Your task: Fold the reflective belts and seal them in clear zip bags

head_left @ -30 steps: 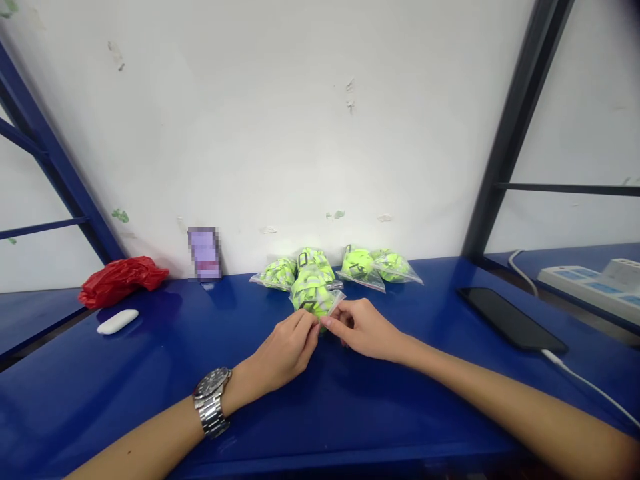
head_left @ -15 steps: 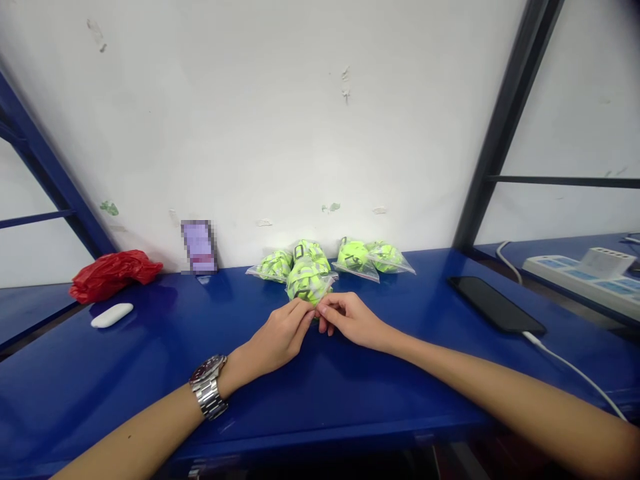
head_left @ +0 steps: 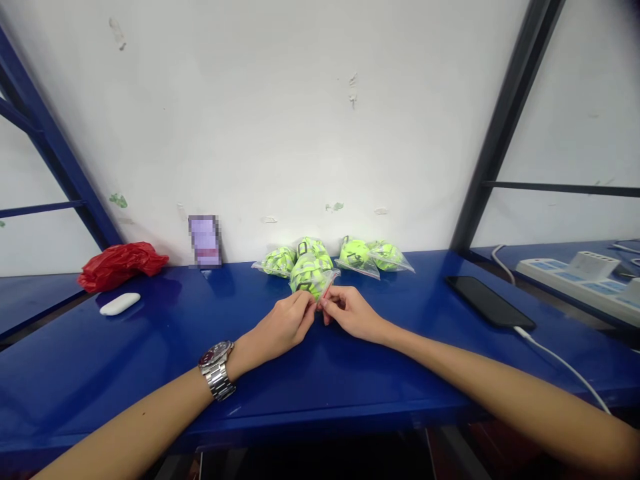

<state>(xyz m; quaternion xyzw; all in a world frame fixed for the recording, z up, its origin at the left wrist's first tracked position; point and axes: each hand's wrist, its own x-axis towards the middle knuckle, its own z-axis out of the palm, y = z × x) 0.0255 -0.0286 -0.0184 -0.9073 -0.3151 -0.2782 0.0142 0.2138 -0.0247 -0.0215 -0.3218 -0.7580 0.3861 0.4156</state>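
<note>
Both forearms rest toward the front edge of a blue metal table, with the hands meeting near its middle. The left hand and right hand close on the lower end of a clear zip bag packed with neon yellow-green items marked in black. The bag sits just above the hands, tilted, its lower end held clear of the four bags behind it or barely apart; contact with them cannot be told.

Left fingers are pressed together and curled, tips at the bag's lower edge. Right thumb and forefinger pinch the bag's lower corner, the other right fingers curled beneath. The exact fold of plastic between the fingertips is too small to read.

Four similar bags lie in a row against the wall, touching one another in pairs. A steel wristwatch is on the left wrist.

Left on the table: a red plastic bag and a white oblong object. Right: a black smartphone with a white cable attached. Beyond it, on a lower blue shelf, is a white power strip.
</note>
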